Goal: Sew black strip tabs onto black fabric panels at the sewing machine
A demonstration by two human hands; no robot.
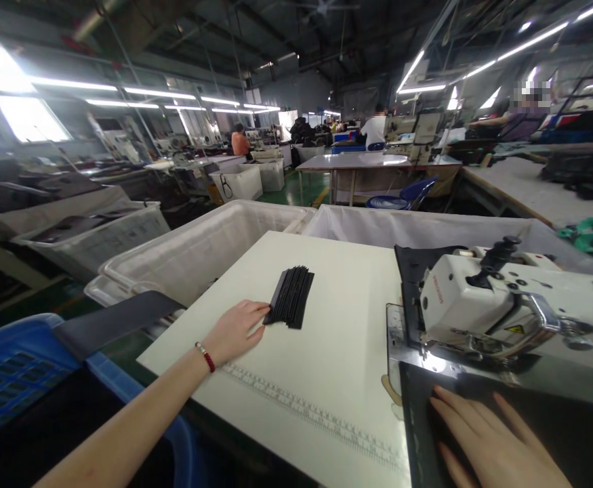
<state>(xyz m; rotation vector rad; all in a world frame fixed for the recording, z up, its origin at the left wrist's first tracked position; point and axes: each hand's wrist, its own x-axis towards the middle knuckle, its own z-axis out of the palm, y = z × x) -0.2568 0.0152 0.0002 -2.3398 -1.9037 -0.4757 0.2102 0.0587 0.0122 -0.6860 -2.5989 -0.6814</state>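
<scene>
My left hand reaches across the cream sewing table, its fingertips closing on the near end of a stack of thin black strips. My right hand lies flat with fingers spread on a black fabric piece in front of the white sewing machine. A red bead bracelet circles the left wrist.
White fabric-lined bins stand behind and left of the table. A blue plastic crate sits at lower left. A ruler strip runs along the table's front. Green thread cones lie at right. People work at far tables.
</scene>
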